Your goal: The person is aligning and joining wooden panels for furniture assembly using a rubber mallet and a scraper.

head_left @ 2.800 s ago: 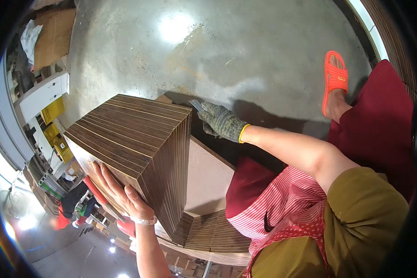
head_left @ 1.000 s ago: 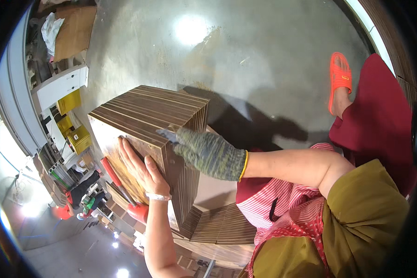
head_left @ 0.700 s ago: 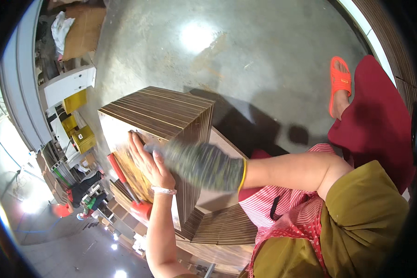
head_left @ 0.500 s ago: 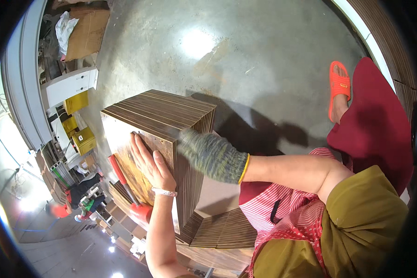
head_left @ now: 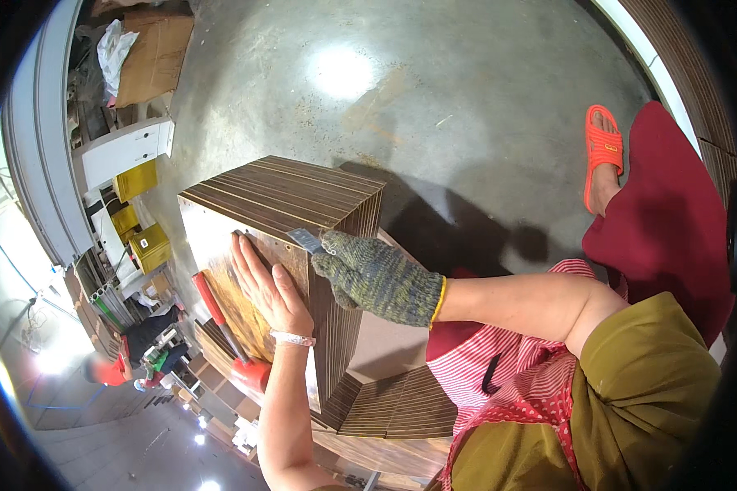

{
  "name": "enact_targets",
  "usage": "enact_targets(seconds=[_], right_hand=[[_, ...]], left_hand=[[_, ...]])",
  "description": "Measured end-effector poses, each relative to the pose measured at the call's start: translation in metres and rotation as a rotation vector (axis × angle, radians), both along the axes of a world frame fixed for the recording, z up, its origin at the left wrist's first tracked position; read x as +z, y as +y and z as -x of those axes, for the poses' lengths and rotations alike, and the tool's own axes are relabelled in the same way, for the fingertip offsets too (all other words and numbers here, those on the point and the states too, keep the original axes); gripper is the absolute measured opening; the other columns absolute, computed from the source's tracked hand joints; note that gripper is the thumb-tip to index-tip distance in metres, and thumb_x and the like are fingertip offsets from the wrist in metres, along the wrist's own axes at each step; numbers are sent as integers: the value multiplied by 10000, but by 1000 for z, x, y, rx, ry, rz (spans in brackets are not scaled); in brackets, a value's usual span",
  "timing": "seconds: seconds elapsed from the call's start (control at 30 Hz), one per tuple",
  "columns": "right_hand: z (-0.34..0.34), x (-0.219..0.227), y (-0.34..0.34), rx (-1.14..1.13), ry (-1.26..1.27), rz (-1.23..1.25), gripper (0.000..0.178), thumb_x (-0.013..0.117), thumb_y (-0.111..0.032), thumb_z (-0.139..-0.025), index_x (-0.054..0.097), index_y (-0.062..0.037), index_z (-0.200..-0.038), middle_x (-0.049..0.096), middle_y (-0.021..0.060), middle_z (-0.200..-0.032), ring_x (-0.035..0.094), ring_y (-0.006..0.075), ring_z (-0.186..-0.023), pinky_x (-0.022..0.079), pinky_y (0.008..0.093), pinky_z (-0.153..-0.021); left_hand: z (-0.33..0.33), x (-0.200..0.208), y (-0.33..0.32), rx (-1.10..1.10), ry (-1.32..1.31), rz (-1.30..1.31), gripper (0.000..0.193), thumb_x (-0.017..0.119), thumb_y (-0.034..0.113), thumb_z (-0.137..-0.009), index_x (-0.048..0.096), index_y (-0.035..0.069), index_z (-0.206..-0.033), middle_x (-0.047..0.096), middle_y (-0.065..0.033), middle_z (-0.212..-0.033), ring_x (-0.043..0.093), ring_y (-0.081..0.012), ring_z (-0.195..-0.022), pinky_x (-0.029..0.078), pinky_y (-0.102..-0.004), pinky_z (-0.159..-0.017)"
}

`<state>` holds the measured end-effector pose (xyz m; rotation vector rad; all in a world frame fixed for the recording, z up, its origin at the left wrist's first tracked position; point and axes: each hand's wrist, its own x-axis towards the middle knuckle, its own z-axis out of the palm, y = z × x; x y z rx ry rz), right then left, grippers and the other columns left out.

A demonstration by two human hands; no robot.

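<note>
A stack of brown striped wooden boards point(head_left: 291, 196) stands on edge in front of me. My bare left hand point(head_left: 264, 282) lies flat, fingers spread, against the stack's near face. My right hand point(head_left: 377, 277) wears a grey-green knitted glove and holds a small flat metal blade point(head_left: 305, 240), its tip at the top edge of the near board, just right of my left fingers.
More striped boards point(head_left: 401, 405) lie flat under and beside the stack. A red-handled tool point(head_left: 221, 319) lies at the left. Yellow crates point(head_left: 139, 213) and a white cabinet point(head_left: 123, 151) stand at the far left. My foot in an orange sandal point(head_left: 602, 147) rests on the concrete floor.
My gloved right hand has come from the stack's far edge to its near top edge with the blade. My left hand has slid up the near face and stays flat on it.
</note>
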<state>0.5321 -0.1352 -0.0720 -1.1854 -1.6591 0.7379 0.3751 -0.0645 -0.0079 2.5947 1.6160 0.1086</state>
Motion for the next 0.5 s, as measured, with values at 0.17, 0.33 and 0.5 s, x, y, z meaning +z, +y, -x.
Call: enact_targets(seconds=[0.17,0.33,0.5], right_hand=[[-4,-39,13,39,156,282,653,586,-152,-762,313,74,-1310,491,224,-1126,490,312,-1058,413,370,-908],[7,-38,-10,-154,5,-65,551,541,-143,-784,389,75,-1267,520,207,-1149,510,327,-1063,408,379,-935],[-8,-45,10,-57,-95,-21,358,489,-128,-821,530,62,-1122,565,163,-1126,528,288,-1046,460,354,-844]], left_hand=[[-2,1,-1,14,10,2,598,268,353,-930,227,-31,-1387,228,-213,-1442,194,-374,-1337,123,-460,-1086],[1,0,-1,-19,-6,4,583,251,348,-950,222,-33,-1391,225,-190,-1449,177,-324,-1352,109,-414,-1100],[0,0,-3,-15,-12,13,583,254,348,-950,215,-24,-1397,216,-184,-1454,169,-315,-1357,102,-407,-1104]])
